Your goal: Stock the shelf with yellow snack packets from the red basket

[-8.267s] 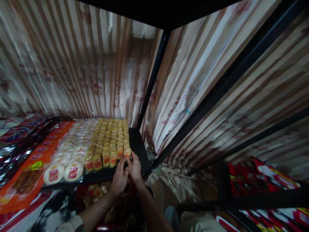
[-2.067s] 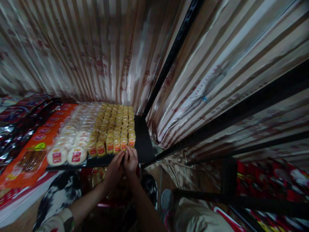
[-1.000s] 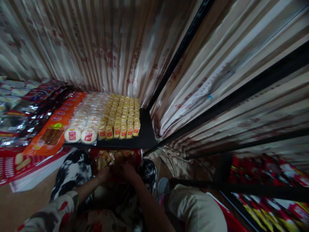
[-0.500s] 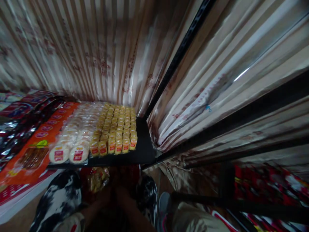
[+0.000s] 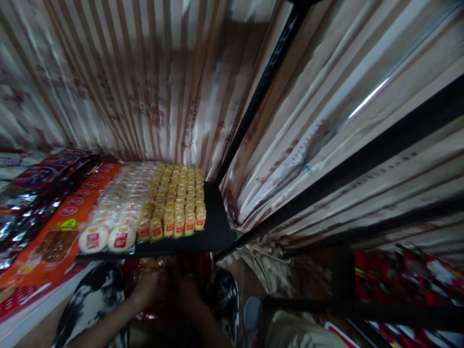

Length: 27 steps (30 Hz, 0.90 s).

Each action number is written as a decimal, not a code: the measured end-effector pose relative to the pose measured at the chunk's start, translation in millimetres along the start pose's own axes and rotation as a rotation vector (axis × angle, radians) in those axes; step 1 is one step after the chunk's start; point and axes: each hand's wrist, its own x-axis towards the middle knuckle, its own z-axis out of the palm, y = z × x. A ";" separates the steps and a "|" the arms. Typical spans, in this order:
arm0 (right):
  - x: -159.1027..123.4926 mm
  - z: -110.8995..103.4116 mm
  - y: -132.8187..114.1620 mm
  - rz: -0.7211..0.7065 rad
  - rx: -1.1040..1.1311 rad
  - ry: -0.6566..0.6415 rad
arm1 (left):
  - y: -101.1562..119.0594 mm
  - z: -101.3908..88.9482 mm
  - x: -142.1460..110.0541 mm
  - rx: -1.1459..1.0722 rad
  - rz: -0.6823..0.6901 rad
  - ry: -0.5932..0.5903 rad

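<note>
Below the shelf edge, between my knees, my left hand [image 5: 151, 289] reaches into a dark space. It is at or just in front of some yellow wrapped snack pieces [image 5: 150, 264]; I cannot tell whether it touches them. Close beside it on the right is my right hand [image 5: 184, 292], mostly lost in shadow. The fingers of both hands are too dark to make out. Around them is a shiny red bag or box [image 5: 197, 265]. Above, the black shelf [image 5: 217, 227] carries rows of small yellow packaged cakes [image 5: 177, 203] and round white packaged cakes [image 5: 122, 238].
An orange snack packet [image 5: 78, 208] and dark shiny packets [image 5: 36, 191] lie on the shelf's left. Striped plastic sheeting [image 5: 163, 87] hangs behind a black metal frame post [image 5: 266, 82]. Red packets [image 5: 395, 275] are at the lower right, near a grey shoe [image 5: 253, 311].
The shelf sits slightly lower in view. My left hand and forearm show more plainly, and the hand now covers part of the yellow snack pieces. My right hand remains close to it.
</note>
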 end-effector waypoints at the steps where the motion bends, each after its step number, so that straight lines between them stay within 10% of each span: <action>1: -3.4 -7.3 -3.7 -0.066 0.078 0.024 | 3.8 -12.5 -5.0 -0.038 0.031 0.011; 6: -18.9 -41.5 -12.0 -0.085 0.443 0.210 | 23.7 -62.7 -17.5 -0.370 0.256 0.025; 14: -23.3 -94.6 -34.6 -0.041 0.986 0.329 | 66.6 -97.9 2.0 -0.887 0.255 0.030; 27: 14.6 -172.9 -20.8 -0.079 0.318 0.846 | 150.8 -151.7 78.8 -0.370 0.542 0.216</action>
